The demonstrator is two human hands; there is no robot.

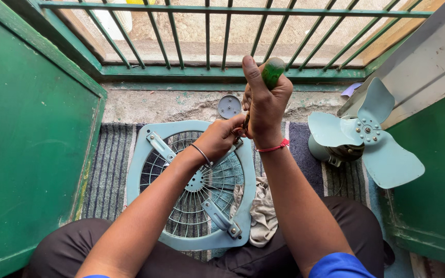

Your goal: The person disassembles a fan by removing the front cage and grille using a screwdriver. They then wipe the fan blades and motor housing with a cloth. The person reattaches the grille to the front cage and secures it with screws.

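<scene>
My right hand (264, 100) is wrapped around the green handle of a screwdriver (272, 71), held upright with its shaft pointing down behind my left hand. My left hand (219, 137) pinches the shaft near its tip, right above the upper right bracket of a pale blue fan frame (139, 154). The frame lies flat on a striped mat, its round wire grille (197, 185) facing up. Metal mounting brackets (221, 218) cross the frame's corners. The screwdriver tip is hidden by my fingers.
A pale blue three-blade fan with its motor (366, 135) stands to the right on the mat. A small round grey cap (229, 106) lies on the concrete sill. A crumpled cloth (261, 213) sits by my right knee. Green panels flank both sides; a green barred grille (207, 36) is ahead.
</scene>
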